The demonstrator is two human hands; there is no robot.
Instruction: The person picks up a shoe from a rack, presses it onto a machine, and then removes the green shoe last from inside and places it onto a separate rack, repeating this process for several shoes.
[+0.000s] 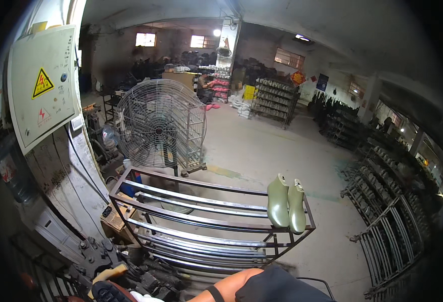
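An arm in a dark short sleeve [282, 287], which looks like my right one, reaches leftward along the lower edge, with a black band [215, 293] around it. At its end a bit of white [145, 297], apparently my gloved right hand, shows; its fingers are cut off by the frame. Beside it are a curved tan piece [109, 276] and a dark rounded thing [112, 292], whose kinds I cannot make out. I cannot see my left hand. A pair of olive-green rubber boots [287, 206] stands on the right end of a metal rack [196, 205], apart from my arm.
Dark machinery [146, 277] lies just left of my arm. Beyond the rack stands a large caged fan [161, 123]. A grey electrical box [43, 85] hangs at left. Wheeled racks [392, 241] line the right side; a loaded shoe rack [273, 98] stands farther back on the concrete floor [246, 146].
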